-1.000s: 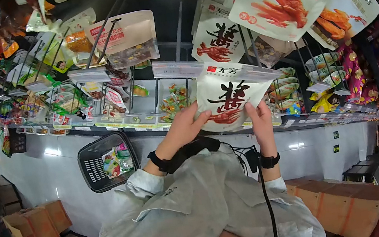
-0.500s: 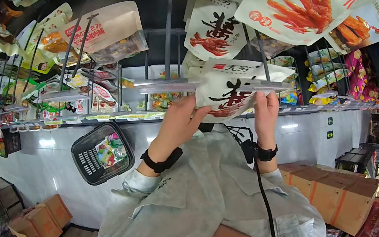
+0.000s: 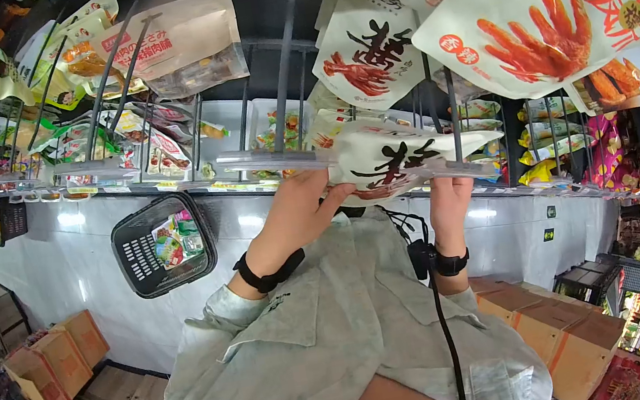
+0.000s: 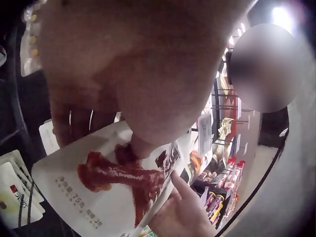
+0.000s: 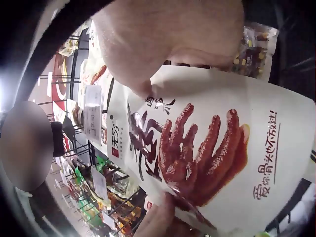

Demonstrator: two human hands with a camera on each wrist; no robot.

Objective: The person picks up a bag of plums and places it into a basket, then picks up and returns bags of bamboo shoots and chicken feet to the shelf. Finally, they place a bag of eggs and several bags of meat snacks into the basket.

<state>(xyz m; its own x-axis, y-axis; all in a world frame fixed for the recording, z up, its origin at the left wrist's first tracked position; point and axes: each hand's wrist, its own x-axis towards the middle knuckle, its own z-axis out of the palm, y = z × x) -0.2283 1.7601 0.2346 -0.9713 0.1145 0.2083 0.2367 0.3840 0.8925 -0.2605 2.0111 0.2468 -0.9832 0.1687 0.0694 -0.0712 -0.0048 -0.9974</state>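
Both hands hold a white snack pouch (image 3: pixel 363 156) with dark brush lettering and a picture of braised chicken feet. My left hand (image 3: pixel 299 213) pinches its left edge, thumb on the front. At the right edge my right hand (image 3: pixel 450 209) grips it, its fingertips partly hidden by a clear price-tag holder in the head view. The pouch leans back, its top among the rack's hooks. In the right wrist view the chicken-feet picture (image 5: pixel 197 153) lies between the two thumbs. The left wrist view shows the pouch's lower front (image 4: pixel 98 197) under my left hand.
Matching pouches (image 3: pixel 368 48) hang behind on the rack, with a larger chicken-feet pouch (image 3: pixel 534 27) at the upper right. Metal hooks (image 3: pixel 287 64) jut toward me. A black shopping basket (image 3: pixel 209 258) with packets inside stands on the floor at left. Cardboard boxes (image 3: pixel 555 330) lie behind at right.
The pouch has tipped back from facing me to a flatter slant and come in among the hooks, a price-tag holder now crossing its front. Both hands keep their hold.
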